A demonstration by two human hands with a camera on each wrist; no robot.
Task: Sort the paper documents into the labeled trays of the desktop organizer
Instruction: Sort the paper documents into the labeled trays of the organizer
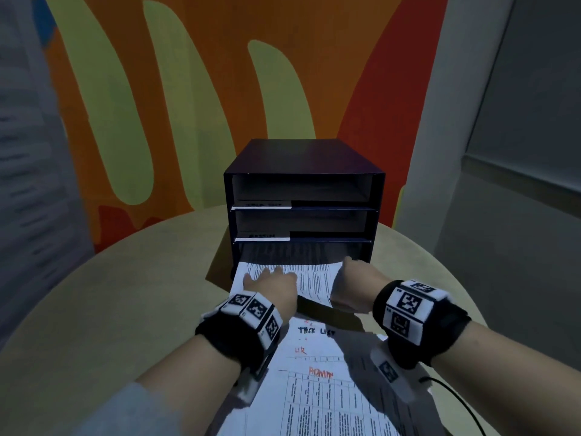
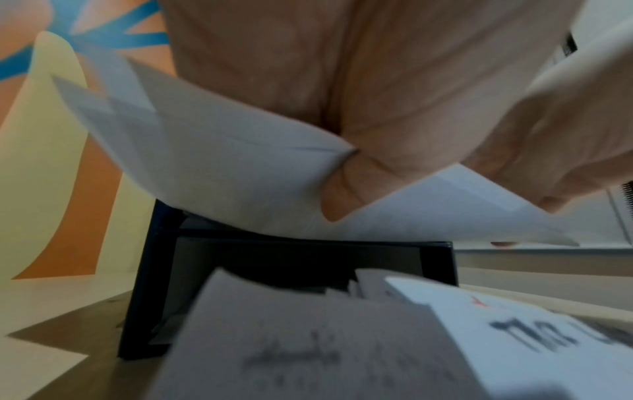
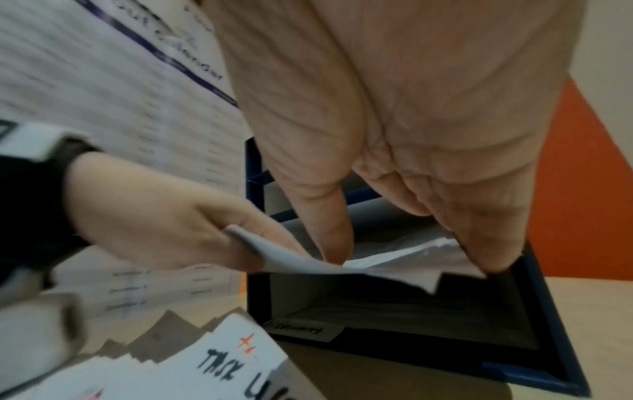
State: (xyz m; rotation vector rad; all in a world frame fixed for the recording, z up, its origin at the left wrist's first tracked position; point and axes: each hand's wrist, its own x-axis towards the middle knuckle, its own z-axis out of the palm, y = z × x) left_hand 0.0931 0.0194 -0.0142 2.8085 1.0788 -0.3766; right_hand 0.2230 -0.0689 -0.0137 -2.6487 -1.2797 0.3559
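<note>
A dark three-tray organizer (image 1: 298,190) stands at the middle of the table, with white labels on its tray fronts. A printed document (image 1: 314,278) lies half inside its bottom tray (image 3: 394,319). My left hand (image 1: 270,284) pinches the sheet's near left part, fingers on top and thumb (image 2: 342,194) beneath the document (image 2: 222,162). My right hand (image 1: 349,287) holds the sheet's right edge between thumb (image 3: 329,230) and forefinger, at the mouth of the tray. A stack of papers (image 1: 314,382) headed "TASK LIST" lies nearer me, under my wrists.
The round beige table (image 1: 94,309) extends on both sides of the organizer. A black cable (image 1: 456,394) runs over the table at the lower right. Behind stands an orange and green patterned wall, with grey walls to the right.
</note>
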